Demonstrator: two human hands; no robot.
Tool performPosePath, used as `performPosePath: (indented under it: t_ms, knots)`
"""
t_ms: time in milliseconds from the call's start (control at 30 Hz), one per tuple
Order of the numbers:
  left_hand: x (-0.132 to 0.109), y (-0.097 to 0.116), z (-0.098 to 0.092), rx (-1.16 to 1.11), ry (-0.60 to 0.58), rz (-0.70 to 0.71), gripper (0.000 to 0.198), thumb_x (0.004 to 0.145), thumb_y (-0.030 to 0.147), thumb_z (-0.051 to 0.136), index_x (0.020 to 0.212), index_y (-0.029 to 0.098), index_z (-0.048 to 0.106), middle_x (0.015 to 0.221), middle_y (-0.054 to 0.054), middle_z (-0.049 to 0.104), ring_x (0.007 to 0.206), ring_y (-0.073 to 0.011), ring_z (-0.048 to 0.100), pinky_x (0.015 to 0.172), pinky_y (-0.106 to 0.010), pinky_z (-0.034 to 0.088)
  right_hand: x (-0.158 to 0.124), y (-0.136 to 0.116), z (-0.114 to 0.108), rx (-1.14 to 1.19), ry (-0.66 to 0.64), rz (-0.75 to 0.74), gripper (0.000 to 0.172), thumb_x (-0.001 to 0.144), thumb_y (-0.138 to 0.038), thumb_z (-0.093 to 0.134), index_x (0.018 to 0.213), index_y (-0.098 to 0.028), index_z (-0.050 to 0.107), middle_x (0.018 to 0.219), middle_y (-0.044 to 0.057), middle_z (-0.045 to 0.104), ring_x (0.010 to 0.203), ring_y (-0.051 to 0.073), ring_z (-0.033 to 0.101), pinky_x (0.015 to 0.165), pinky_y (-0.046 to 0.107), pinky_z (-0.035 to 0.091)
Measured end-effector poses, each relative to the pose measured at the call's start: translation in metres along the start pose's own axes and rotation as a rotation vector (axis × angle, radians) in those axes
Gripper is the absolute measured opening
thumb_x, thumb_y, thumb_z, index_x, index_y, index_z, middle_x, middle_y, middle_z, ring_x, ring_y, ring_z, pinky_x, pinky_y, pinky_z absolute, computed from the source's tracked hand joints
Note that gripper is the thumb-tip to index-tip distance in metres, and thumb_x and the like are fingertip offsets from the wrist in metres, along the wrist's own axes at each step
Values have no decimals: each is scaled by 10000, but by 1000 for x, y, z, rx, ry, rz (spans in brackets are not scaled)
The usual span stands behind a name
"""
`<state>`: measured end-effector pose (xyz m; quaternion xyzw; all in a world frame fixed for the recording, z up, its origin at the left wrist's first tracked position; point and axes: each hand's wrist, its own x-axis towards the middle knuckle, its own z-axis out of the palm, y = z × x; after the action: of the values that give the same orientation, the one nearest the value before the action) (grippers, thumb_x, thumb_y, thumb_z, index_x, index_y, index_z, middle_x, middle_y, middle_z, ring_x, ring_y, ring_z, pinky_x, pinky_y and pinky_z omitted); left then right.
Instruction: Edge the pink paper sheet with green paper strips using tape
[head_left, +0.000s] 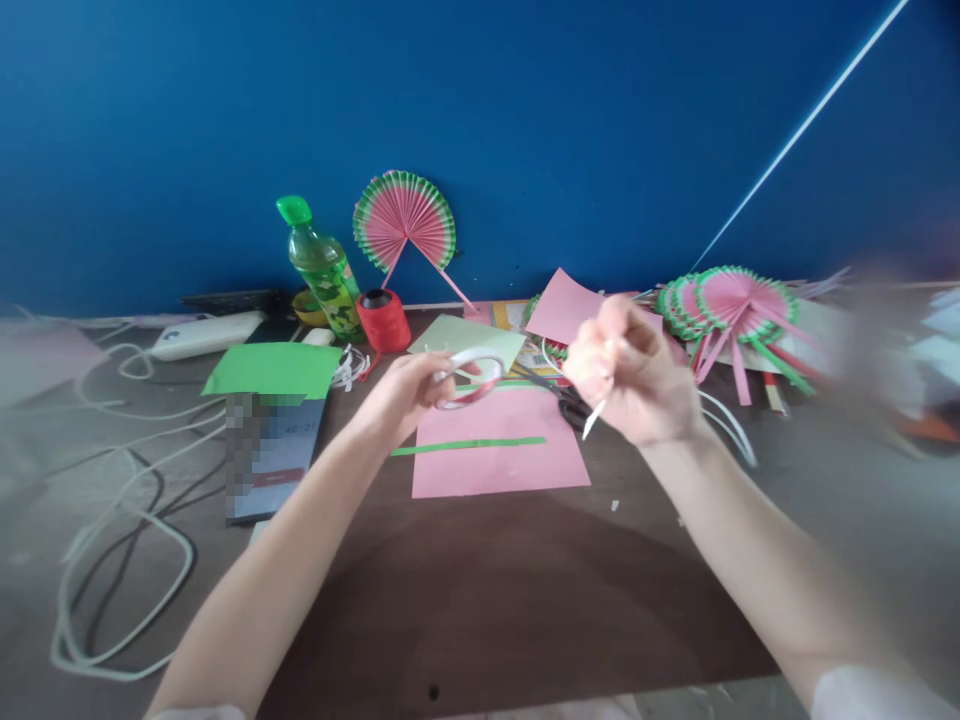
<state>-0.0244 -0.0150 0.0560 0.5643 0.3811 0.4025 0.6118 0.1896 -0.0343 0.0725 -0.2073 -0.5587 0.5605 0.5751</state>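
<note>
My left hand (409, 393) is closed on the near side of a white roll of tape (491, 380), held above the desk. Fingers pinched together, my right hand (630, 375) is raised to the right of it, somewhat blurred. A short white strip (594, 418) hangs from its fingers and looks like a bit of tape. Below and between the hands lies a pink sheet of paper (502, 475), with a narrow green paper strip (480, 444) across it. Partly behind my right hand are scissors (574, 408) with dark handles.
A pleated pink and green paper fan (405, 215) leans on the blue wall, and several more fans (739, 300) lie at the right. A green bottle (322, 265), red thread spool (384, 320), green paper (274, 368), phone (277, 460) and looped white cable (184, 560) are on the left.
</note>
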Motion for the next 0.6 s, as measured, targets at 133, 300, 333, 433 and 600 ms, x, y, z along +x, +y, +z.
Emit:
performPosePath:
  t_ms: [133,300,333,433,600]
  knots:
    - [6,0,-11,536,90,65,255,812,275,419,700,154,614,484,35,409,513,-104,393,572,-245,337,3,-13,-12,-167,149,80,302,673,-412,719,725,-256,465,599,-64,522,561,102,556,536,256,442]
    - [7,-6,-22,1270,64,-30,177,765,195,436,608,188,517,630,-24,568,613,-162,515,633,-277,345,5,2,-16,-175,106,258,280,716,-381,689,771,-235,456,778,-17,621,682,135,628,565,265,483]
    - [7,-8,-27,1342,87,-68,159,763,192,438,629,194,523,659,-35,584,642,-180,535,631,-282,343,5,5,-16,-153,92,274,267,726,-364,684,776,-230,459,797,-14,627,699,134,636,576,262,490]
    - [3,-12,-42,1461,89,-196,115,766,239,471,695,198,550,728,-66,621,710,-231,569,636,-307,351,4,12,-11,-96,54,328,226,755,-316,666,771,-211,466,842,-6,632,751,131,649,616,252,501]
    - [3,-7,-37,1414,158,-39,231,767,297,518,933,166,609,982,-117,641,932,-274,555,795,-357,384,2,20,-4,-85,21,369,229,764,-311,658,770,-198,459,868,5,630,800,137,647,680,267,507]
